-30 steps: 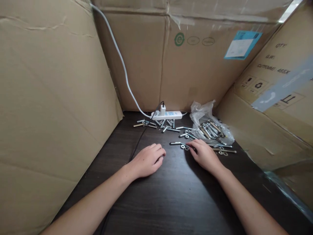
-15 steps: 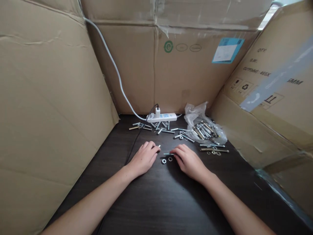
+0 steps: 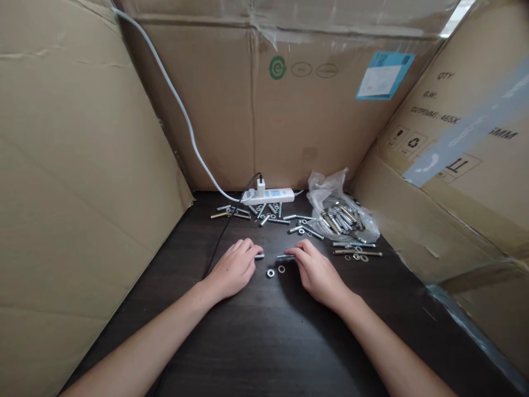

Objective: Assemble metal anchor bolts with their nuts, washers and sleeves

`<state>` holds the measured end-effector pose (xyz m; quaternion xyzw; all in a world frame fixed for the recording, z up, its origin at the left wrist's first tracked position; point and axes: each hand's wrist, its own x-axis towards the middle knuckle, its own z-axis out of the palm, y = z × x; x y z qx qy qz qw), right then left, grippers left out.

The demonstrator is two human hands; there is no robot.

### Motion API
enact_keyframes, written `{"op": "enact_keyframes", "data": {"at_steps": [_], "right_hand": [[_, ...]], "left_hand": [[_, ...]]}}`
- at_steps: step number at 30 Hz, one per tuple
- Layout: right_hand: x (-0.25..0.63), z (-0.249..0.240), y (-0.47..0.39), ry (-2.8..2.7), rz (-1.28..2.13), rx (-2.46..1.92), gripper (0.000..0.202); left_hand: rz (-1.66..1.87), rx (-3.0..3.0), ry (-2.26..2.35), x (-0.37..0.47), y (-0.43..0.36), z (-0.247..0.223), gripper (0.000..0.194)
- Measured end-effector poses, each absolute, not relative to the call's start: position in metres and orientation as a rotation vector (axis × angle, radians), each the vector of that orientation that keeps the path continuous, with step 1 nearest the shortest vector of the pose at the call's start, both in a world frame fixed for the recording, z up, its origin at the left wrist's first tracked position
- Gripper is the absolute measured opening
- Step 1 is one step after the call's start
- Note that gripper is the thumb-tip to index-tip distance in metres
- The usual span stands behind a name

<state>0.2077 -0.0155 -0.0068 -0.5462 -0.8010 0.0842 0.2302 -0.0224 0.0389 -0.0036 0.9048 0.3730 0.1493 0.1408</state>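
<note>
My left hand (image 3: pixel 234 268) is closed on a short metal sleeve (image 3: pixel 259 256), whose end shows past the fingertips. Facing it across a small gap, my right hand (image 3: pixel 316 271) pinches a thin bolt (image 3: pixel 283 256) that points left. Its far end is hidden in the fingers. On the dark table (image 3: pixel 248 336), between and just below the hands, lie a hex nut (image 3: pixel 270 273) and a flat washer (image 3: pixel 281 269); neither hand touches them.
Behind the hands lie several bolts, sleeves and washers (image 3: pixel 301 231), and a white power strip (image 3: pixel 281 196) with cables. A clear plastic bag (image 3: pixel 326 190) of bolts stands back right, more bolts (image 3: pixel 357 253) before it. Cardboard walls (image 3: pixel 206 110) enclose the table.
The view has shifted slightly. More of the sleeve shows at my left fingertips, now lying level and pointing right. The bolt in my right hand still points left.
</note>
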Motion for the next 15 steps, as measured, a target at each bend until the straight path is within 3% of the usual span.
{"op": "enact_keyframes", "data": {"at_steps": [5,9,15], "right_hand": [[0.202,-0.003,-0.021,-2.159,0.252,-1.497,0.036],[0.199,-0.002,-0.026,-2.164,0.270,-1.455,0.033],[0.199,-0.002,-0.027,-2.120,0.310,-1.392,0.029]], "left_hand": [[0.340,2.657,1.127,-0.024,0.033,0.003,0.037],[0.266,2.667,1.098,-0.023,0.031,0.019,0.025],[0.874,1.926,1.090,0.000,0.039,0.038,0.030]]}}
